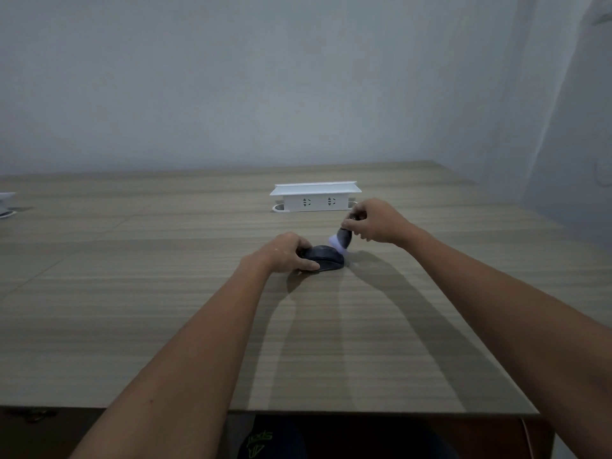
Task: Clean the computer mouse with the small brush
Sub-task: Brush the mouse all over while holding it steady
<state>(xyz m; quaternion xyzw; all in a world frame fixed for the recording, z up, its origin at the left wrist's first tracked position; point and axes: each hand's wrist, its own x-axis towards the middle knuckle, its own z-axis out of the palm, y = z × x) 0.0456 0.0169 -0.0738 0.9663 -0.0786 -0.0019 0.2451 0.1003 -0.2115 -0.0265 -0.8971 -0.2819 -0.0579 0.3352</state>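
Mouse sits flat on the wooden table, roughly centre, well short of the far edge. Left hand is clamped on its left end, thumb along the near side, fingers over the far side. Right hand pinches the small brush by its stubby handle, fingers closed round it. Bristles point down-left and touch the mouse's right end. White socket box stands just beyond, near the right hand.
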